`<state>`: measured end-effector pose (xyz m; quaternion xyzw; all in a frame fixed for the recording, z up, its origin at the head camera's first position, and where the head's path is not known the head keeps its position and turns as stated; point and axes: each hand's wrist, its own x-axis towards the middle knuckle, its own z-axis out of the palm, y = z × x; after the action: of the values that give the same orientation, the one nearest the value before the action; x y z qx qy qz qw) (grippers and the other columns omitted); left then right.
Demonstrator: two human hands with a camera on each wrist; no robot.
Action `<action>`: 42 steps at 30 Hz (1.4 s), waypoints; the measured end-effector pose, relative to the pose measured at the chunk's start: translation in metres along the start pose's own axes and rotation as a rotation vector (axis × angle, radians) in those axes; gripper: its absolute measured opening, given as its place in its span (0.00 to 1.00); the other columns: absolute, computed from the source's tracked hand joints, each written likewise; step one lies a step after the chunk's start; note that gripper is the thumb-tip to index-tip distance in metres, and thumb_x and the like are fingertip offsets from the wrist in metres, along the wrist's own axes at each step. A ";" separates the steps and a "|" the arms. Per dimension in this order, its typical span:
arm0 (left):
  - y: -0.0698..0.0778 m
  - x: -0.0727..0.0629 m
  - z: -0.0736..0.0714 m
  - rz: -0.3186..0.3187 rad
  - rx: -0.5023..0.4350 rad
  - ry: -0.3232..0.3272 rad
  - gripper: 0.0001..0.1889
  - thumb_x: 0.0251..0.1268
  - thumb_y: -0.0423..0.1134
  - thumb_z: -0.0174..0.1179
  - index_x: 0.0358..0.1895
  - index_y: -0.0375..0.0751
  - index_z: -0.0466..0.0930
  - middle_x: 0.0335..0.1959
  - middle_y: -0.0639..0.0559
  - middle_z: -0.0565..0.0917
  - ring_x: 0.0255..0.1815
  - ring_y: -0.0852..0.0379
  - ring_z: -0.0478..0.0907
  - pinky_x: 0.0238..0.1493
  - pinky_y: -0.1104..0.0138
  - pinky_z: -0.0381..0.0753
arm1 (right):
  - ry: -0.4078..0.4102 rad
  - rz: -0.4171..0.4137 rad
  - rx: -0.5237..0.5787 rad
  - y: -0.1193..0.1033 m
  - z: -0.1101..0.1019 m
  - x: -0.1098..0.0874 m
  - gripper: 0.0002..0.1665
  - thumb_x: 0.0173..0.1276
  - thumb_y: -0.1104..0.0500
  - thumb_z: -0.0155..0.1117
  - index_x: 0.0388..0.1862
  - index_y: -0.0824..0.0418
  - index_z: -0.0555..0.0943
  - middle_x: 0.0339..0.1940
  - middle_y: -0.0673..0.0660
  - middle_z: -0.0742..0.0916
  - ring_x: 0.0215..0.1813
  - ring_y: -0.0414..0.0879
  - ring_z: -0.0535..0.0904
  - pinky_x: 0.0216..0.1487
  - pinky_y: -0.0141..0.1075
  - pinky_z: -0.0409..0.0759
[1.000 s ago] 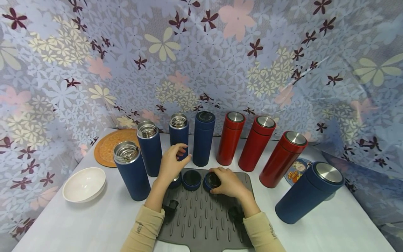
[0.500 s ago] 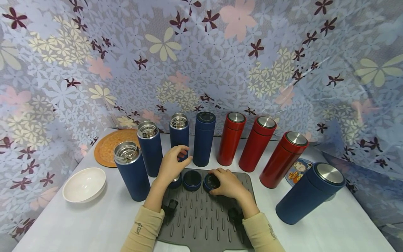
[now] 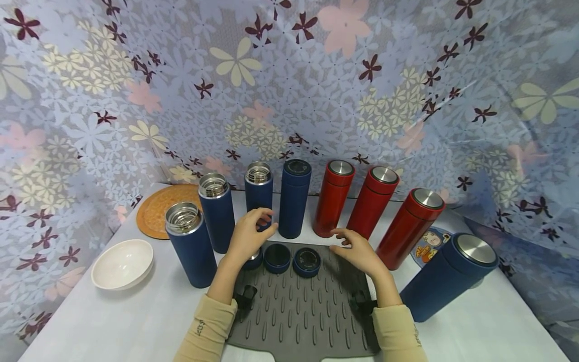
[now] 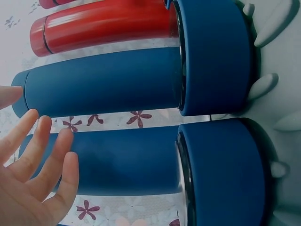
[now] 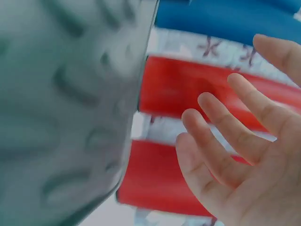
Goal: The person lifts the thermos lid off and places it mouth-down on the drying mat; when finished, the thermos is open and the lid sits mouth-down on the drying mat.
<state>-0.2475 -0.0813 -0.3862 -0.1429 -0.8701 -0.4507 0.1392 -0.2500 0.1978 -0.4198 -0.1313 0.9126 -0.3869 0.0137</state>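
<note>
My left hand hovers over the left lid at the mat's back edge, fingers spread and holding nothing. That steel-rimmed blue lid is partly hidden under it. Beside it on the grey ridged mat stand a middle blue lid and a right blue lid. My right hand is above the mat's back right corner, apart from the lids; in the right wrist view its fingers are spread before the red flasks. Three lidless blue flasks with bare steel necks stand at the left.
A capped blue flask stands behind the mat, with three red flasks to its right. Another capped blue flask stands at front right, near a cartoon plate. A white bowl and an orange round board are at left.
My right hand has let go of the right lid and moved away to the right. The lid stays on the mat. My left hand has hardly moved.
</note>
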 end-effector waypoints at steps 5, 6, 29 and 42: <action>0.000 -0.001 0.003 0.004 -0.007 -0.006 0.14 0.58 0.40 0.62 0.48 0.42 0.79 0.39 0.48 0.80 0.41 0.51 0.78 0.43 0.59 0.77 | 0.031 0.082 0.006 0.016 -0.008 -0.005 0.26 0.65 0.58 0.59 0.59 0.69 0.71 0.56 0.69 0.76 0.56 0.62 0.73 0.54 0.53 0.73; 0.000 -0.001 0.004 0.005 -0.007 -0.008 0.14 0.58 0.40 0.62 0.48 0.42 0.79 0.39 0.48 0.80 0.41 0.51 0.78 0.43 0.59 0.77 | 0.030 0.102 0.001 0.017 -0.009 -0.006 0.26 0.65 0.58 0.58 0.59 0.70 0.71 0.56 0.69 0.76 0.56 0.62 0.73 0.54 0.52 0.74; 0.013 0.006 0.022 0.047 -0.022 -0.030 0.23 0.58 0.40 0.62 0.57 0.42 0.72 0.46 0.45 0.76 0.46 0.48 0.74 0.47 0.58 0.75 | -0.080 0.279 -0.125 0.024 -0.011 -0.011 0.29 0.64 0.56 0.57 0.56 0.78 0.71 0.54 0.73 0.77 0.57 0.66 0.70 0.53 0.56 0.72; 0.026 0.028 0.053 -0.055 0.000 0.105 0.48 0.54 0.45 0.66 0.73 0.46 0.42 0.67 0.40 0.56 0.65 0.38 0.60 0.58 0.46 0.68 | -0.066 0.278 -0.147 0.024 -0.008 -0.010 0.30 0.63 0.57 0.56 0.57 0.78 0.70 0.56 0.74 0.74 0.59 0.67 0.68 0.55 0.57 0.70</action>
<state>-0.2700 -0.0195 -0.3860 -0.0951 -0.8652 -0.4611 0.1725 -0.2470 0.2220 -0.4317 -0.0169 0.9469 -0.3089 0.0877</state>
